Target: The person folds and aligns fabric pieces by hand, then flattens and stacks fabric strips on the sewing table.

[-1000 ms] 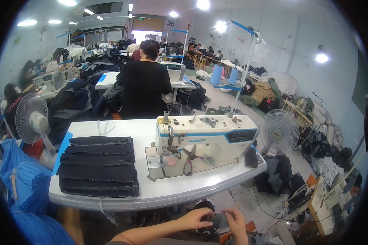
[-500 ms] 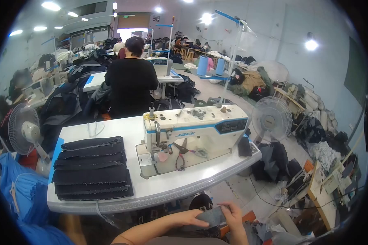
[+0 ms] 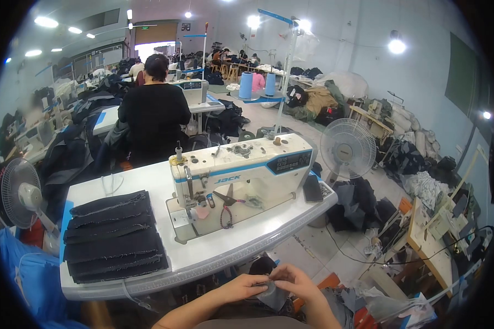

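Note:
Below the front edge of the sewing table, my left hand [image 3: 249, 287] and my right hand [image 3: 295, 281] are close together, fingers pinched. Both grip the upper edge of a small grey-blue denim piece [image 3: 274, 298], which hangs down over my lap. Fingers cover part of that edge. Ahead of my hands stands a white sewing machine [image 3: 241, 167] with a blue stripe. On its bed lie scissors [image 3: 225, 197] and a beaded loop [image 3: 225, 217]. Stacked dark denim pieces [image 3: 115, 238] with frayed edges rest on the table's left side.
A phone [image 3: 313, 189] lies at the right end of the white table [image 3: 203, 255]. Fans stand at the right [image 3: 346, 148] and left [image 3: 22, 192]. Blue cloth [image 3: 30, 274] hangs at lower left. Another person [image 3: 155, 109] sits ahead, back turned. Fabric piles [image 3: 357, 205] lie on the floor.
My hands have come closer together, and the denim piece, earlier stretched between them, now hangs from their fingertips. The camera has turned slightly right, shifting the scene left.

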A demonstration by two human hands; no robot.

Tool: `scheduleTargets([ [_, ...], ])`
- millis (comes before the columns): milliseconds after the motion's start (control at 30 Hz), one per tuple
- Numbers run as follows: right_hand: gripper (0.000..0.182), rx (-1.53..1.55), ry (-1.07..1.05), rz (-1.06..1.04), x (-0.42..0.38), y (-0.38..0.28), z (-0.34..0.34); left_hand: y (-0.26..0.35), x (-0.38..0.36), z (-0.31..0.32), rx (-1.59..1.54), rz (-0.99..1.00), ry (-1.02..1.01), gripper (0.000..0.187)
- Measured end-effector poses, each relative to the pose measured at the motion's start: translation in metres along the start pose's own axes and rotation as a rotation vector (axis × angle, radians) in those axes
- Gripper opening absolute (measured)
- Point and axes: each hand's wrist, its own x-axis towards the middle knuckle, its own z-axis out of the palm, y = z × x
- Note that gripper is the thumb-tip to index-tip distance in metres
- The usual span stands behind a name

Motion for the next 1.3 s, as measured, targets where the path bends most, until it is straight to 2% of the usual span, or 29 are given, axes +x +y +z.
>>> scheduleTargets([
  [67,0.025,0.007,0.017,0.066,0.002,0.0,-0.001,0.01,-0.003,0.0,0.077,0.012,0.028,0.016],
  [167,0.019,-0.063,-0.027,0.119,0.005,0.004,-0.006,0.002,-0.002,-0.006,0.201,0.008,0.09,0.017],
  [233,0.015,-0.057,-0.18,0.193,0.005,0.012,-0.014,0.008,-0.004,-0.008,0.272,-0.008,0.172,0.021],
  [267,0.015,-0.047,-0.174,0.197,0.004,0.013,-0.012,0.003,-0.004,-0.009,0.226,0.012,0.208,0.022],
  [333,0.013,-0.111,-0.175,0.211,0.004,0.007,-0.008,-0.006,-0.005,-0.013,0.168,0.012,0.182,0.026],
  [367,0.011,-0.053,-0.105,0.248,0.002,-0.003,-0.004,-0.008,-0.005,-0.014,0.163,-0.003,0.17,0.026],
  [433,0.011,-0.031,-0.085,0.17,0.004,0.008,-0.009,-0.011,-0.003,-0.016,0.089,-0.06,-0.109,0.031],
  [467,0.01,-0.033,-0.102,0.153,0.007,0.001,-0.009,-0.011,-0.003,-0.014,0.074,-0.079,-0.123,0.031],
  [533,0.01,-0.003,-0.166,0.156,0.007,0.004,-0.011,-0.01,-0.002,-0.012,-0.205,-0.185,-0.198,0.03],
  [700,0.013,0.036,-0.233,0.269,0.008,0.004,-0.013,0.002,-0.002,-0.022,-0.334,-0.199,-0.004,0.022],
  [900,0.017,0.034,-0.313,0.374,0.012,0.004,-0.004,0.006,0.0,-0.034,-0.17,-0.199,-0.021,0.012],
  [1100,0.025,-0.069,-0.422,0.245,0.018,0.015,0.003,0.014,0.007,-0.039,0.12,-0.045,-0.05,0.011],
  [1200,0.024,-0.164,-0.412,0.157,0.02,0.017,0.007,0.023,0.006,-0.043,0.219,-0.127,-0.053,0.011],
  [1300,0.028,-0.244,-0.412,0.068,0.02,0.016,0.009,0.025,0.007,-0.044,0.246,-0.083,-0.034,0.013],
])
